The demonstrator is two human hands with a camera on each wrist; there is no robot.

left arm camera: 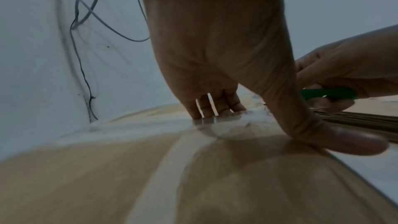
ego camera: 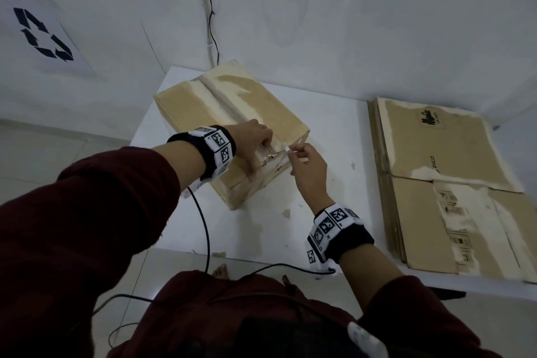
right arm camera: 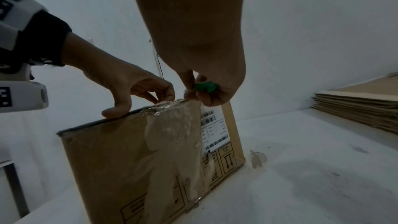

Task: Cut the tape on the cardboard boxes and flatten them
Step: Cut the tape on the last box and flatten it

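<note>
A taped cardboard box (ego camera: 232, 113) stands on the white table (ego camera: 334, 136). My left hand (ego camera: 266, 148) clamps its near top edge: curled fingers press on the crinkled clear tape (right arm camera: 172, 122) and the thumb lies against the front face. In the left wrist view the same hand (left arm camera: 284, 128) sits on the box (left arm camera: 107, 168). My right hand (ego camera: 293, 151) pinches a small green cutter (right arm camera: 205, 87) right at that edge beside the left fingers. The cutter (left arm camera: 327, 93) is mostly covered by the fingers, and its blade is hidden.
A stack of flattened cardboard boxes (ego camera: 441, 183) lies on the table's right side. Small paper scraps (ego camera: 286, 213) dot the table in front of the box. A white shipping label (right arm camera: 215, 125) is on the box's front face. Cables (ego camera: 209, 23) run down the wall behind.
</note>
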